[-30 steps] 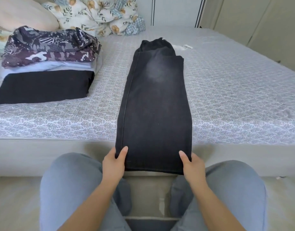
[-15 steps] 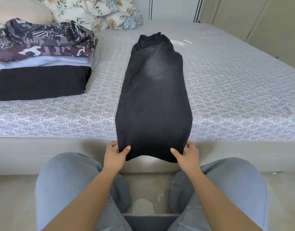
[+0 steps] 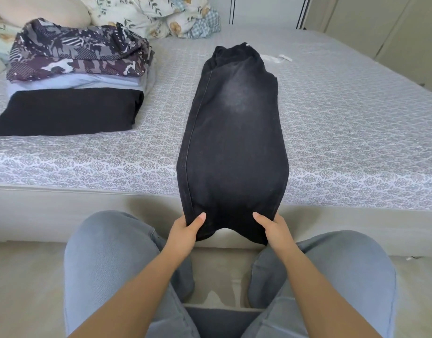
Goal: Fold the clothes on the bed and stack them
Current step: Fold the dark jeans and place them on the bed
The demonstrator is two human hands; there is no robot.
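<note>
Jeans (image 3: 234, 147): centre frame, lengthwise on bed (image 3: 344, 132); hem now lifted off the edge, bunched. Left hand (image 3: 185, 231), right hand (image 3: 274, 230): each pinching a hem corner. Stack (image 3: 71, 76): upper left, unchanged.

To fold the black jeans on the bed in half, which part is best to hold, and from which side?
Hold the black jeans at the two corners of the near hem, coming from the bed's near edge. They lie lengthwise, legs together, with the hem hanging free over that edge. The left hand and the right hand already pinch these corners, thumbs on top, so the hem would probably lift evenly towards the far end.
</note>
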